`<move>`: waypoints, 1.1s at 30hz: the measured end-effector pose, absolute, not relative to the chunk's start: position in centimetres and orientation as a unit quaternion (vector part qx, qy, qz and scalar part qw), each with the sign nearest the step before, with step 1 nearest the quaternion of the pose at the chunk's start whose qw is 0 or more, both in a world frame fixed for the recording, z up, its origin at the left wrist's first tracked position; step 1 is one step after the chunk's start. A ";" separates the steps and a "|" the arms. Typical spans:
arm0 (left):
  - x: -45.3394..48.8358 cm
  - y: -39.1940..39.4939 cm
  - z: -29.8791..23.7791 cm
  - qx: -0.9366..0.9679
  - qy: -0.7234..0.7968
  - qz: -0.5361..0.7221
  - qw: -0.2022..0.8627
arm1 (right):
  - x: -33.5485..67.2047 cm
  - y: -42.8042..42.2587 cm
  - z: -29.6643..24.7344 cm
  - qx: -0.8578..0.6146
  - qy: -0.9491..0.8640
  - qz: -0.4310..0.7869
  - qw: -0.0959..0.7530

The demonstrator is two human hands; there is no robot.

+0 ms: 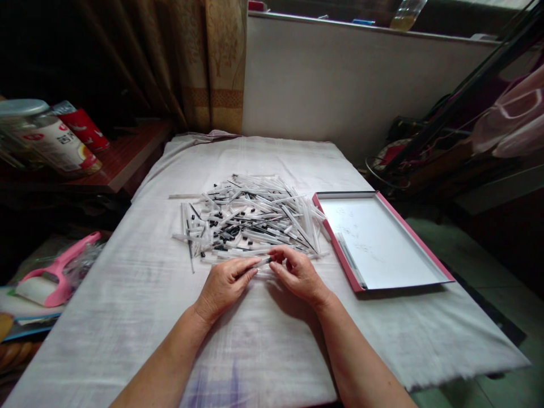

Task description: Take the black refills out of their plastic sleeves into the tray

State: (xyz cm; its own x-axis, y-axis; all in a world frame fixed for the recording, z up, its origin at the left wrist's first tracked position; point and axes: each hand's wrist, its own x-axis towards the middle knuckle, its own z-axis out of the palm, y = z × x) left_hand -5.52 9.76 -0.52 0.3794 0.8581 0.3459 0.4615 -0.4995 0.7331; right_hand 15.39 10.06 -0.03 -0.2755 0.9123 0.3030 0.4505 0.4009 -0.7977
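A heap of thin clear plastic tubes and small black caps lies in the middle of a table covered with a white cloth. My left hand and my right hand meet at the heap's near edge. Together they pinch one clear tube with a dark end, the left fingers closed round its left part, the right fingertips closed at its dark end.
A shallow tray with a pink rim lies right of the heap, a few tubes along its left wall. On the left, a low wooden shelf holds a jar and a red packet; a pink lint roller lies below. Dark clutter crowds the right.
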 end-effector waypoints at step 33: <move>-5.4 9.7 -0.7 0.780 0.420 0.371 0.278 | 15.0 10.1 -0.4 -0.471 -0.726 0.304 0.398</move>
